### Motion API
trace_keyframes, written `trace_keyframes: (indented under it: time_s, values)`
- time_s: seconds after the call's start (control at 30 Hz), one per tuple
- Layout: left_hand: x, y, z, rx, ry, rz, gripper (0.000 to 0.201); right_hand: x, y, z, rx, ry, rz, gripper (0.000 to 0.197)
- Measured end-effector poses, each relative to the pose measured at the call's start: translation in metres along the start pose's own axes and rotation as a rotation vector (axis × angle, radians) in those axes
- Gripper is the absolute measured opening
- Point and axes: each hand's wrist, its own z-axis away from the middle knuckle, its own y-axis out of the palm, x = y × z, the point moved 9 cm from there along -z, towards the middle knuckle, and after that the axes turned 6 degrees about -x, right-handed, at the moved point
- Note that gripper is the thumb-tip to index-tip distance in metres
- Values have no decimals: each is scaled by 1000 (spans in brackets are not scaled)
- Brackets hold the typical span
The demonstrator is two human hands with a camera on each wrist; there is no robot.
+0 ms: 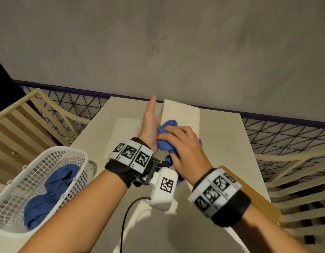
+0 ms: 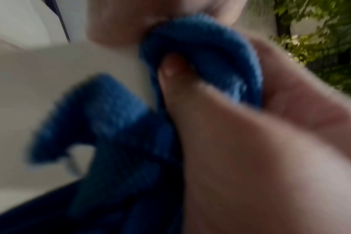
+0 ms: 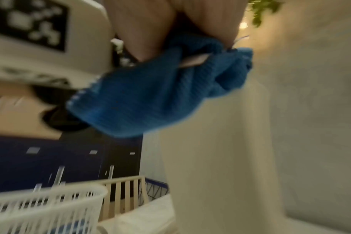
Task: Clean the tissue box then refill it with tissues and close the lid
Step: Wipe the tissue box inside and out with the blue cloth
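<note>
two hands [image 1: 183,148], one blue cloth [image 1: 167,128], one tissue box [image 1: 181,114].

Grey plaster wall [image 1: 176,42], pale table [image 1: 222,136], slatted wooden chairs [image 1: 21,121], wire fence [image 1: 285,132]

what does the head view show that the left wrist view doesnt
Only the head view shows the white basket with another blue cloth in it, the tissue stack, the wooden lid and the left hand, fingers straight, against the tissue box. Only the left wrist view shows green leaves. Both show the right hand gripping the blue cloth.
</note>
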Motion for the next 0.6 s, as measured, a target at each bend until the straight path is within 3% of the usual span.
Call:
trace_keyframes:
  time_s: [0.1,0.23,0.4,0.6]
  values:
    - [0,-4,-4,-16,-2,-22,66,-6,-1,-7,72,-26,7,44]
    - [-7,-7,-4,-18,30,-91,50,-30,-20,6,83,-27,52,41]
    - [7,0,-8,-11,16,-65,42,-6,1,-1,126,-104,93,43]
    - [7,-11,-11,-109,46,-60,41,-54,-17,-36,-8,249,-40,40]
